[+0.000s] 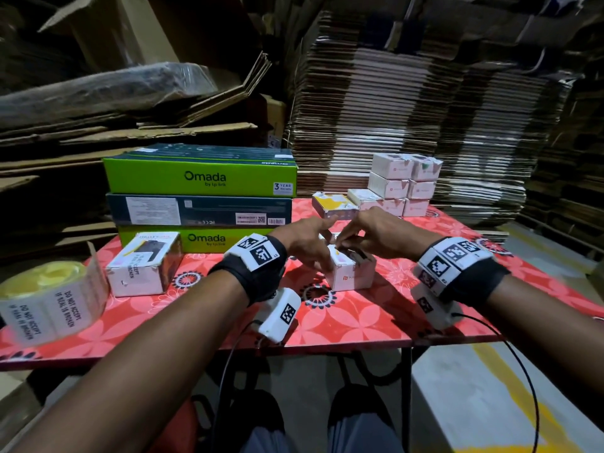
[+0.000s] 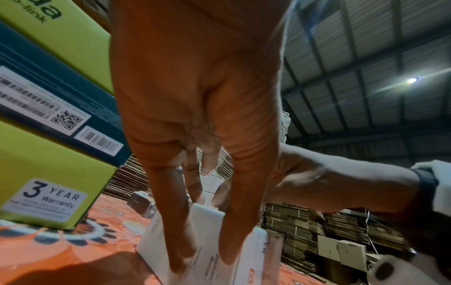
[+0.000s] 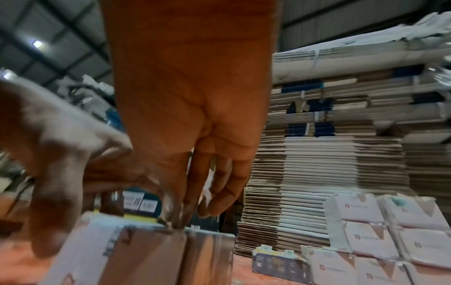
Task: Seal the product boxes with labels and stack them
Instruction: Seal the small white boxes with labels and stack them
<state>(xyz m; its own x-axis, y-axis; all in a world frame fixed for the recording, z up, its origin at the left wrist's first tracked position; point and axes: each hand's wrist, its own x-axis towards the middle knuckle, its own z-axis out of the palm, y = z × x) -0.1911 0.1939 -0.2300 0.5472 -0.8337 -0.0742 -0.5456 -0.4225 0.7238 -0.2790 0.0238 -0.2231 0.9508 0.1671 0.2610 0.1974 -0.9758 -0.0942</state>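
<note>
A small white product box (image 1: 351,271) sits on the red floral table (image 1: 376,322), directly in front of the person, as both hands work at its top edge. The left hand (image 1: 305,241) rests long, straight fingers (image 2: 229,231) down the box's near face to steady it, while the right hand (image 1: 376,238) pinches at the top seam, fingertips (image 3: 178,219) bunched on what looks like a label being pressed over the flap; the label itself is too blurred to make out. The carton looks light and thin-walled, likely to dent under a hard squeeze, so the sensible hold is across its flat side faces near the corners. To the left stands a roll of "do not accept if seal is broken" labels (image 1: 49,302) beside another white box (image 1: 143,263). Behind them are 3 stacked Omada cartons (image 1: 199,197). At the table's far right, a stack of finished white boxes (image 1: 405,184) rises 3 rows high, with bundles of flattened cardboard (image 1: 408,109) beyond.
</note>
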